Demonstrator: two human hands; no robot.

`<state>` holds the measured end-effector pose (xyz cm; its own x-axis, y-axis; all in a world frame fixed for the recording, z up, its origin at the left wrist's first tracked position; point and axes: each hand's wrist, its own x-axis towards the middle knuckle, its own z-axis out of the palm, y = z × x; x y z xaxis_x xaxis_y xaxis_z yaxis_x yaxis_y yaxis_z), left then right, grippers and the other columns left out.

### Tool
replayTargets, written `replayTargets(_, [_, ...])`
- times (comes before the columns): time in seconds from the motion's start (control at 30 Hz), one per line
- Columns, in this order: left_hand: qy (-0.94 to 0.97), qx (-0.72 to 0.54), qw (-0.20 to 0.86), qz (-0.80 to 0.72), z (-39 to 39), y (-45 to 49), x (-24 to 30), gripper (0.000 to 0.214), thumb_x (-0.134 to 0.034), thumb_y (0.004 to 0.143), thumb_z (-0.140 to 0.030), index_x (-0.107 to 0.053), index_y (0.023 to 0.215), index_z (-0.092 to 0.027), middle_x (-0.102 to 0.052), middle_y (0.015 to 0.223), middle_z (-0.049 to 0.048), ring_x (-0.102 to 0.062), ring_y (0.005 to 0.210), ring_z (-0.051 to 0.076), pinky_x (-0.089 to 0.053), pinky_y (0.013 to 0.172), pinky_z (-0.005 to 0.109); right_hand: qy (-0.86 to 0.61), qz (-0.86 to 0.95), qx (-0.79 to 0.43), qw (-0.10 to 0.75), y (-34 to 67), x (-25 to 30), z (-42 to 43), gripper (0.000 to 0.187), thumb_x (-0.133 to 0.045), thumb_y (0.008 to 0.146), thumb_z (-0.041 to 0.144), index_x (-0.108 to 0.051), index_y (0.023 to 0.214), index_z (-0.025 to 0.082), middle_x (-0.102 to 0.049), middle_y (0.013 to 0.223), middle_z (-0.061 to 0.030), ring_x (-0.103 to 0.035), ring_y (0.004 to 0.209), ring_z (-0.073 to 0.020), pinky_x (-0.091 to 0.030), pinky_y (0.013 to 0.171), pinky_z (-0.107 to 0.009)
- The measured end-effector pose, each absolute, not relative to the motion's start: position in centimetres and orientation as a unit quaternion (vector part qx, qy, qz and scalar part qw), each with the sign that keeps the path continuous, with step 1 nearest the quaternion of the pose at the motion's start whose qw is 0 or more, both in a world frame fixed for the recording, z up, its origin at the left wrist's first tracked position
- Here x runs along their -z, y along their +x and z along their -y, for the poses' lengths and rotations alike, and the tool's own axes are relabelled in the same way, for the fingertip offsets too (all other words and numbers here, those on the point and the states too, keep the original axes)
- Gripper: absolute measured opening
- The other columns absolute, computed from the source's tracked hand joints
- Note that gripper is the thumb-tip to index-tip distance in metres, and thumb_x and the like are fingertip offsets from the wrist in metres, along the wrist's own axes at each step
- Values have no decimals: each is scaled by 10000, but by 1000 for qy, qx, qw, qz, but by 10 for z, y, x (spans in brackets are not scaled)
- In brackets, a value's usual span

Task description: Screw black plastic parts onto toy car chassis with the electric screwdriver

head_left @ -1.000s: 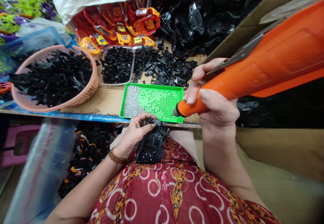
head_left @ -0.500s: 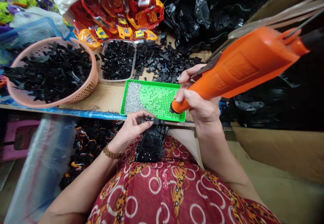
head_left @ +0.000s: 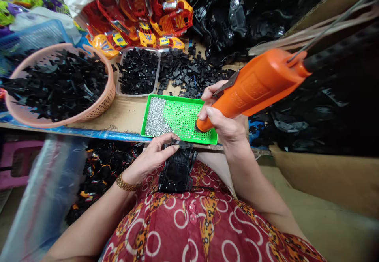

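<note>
One black chassis point(head_left: 177, 171) to the near right of left hand point(head_left: 158, 151), which pinches its far end | right hand point(head_left: 226, 126) wrapped around orange power tool point(head_left: 257, 86), nose over green tray point(head_left: 183, 116) | small silvery pieces point(head_left: 155, 116) just beyond left hand

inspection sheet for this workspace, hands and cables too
Surface: brown cardboard bench top with blue front edging
Work items: orange plastic power tool, black plastic assembly, green perforated plastic tray with silver metal pieces at its left end
Clutter: loose black plastic bits behind the tray
Hands: left hand on the assembly's far end; right hand grips the tool over the tray
Cables: black cord at the tool's rear
Surroundings: orange and yellow plastic car shells behind
</note>
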<state>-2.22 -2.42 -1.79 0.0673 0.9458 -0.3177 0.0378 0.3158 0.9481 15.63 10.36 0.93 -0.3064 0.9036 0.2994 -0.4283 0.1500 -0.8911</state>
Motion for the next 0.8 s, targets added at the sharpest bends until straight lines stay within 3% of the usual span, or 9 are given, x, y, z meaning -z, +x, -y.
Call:
replayTargets(0.3, [396,-395,604,-567,25,-21,22,172,-703,884,-391,-701,914,-222,-624,793,-25,-512,738,167,-366,709,297,-224,528,-617,539,153,-2,-108,377,-930,726,333,-722,1039,348,-692,957,42,-671,566,-88,-571,538,-263])
replayTargets(0.8, [404,-383,585,-590,29,-25,31,217,-704,876,-416,-697,971,-221,-621,887,0,-525,874,205,-366,845,346,-228,562,-590,532,152,-1,-106,390,-926,745,350,-660,1028,324,-677,931,39,-655,553,-90,-591,521,-268])
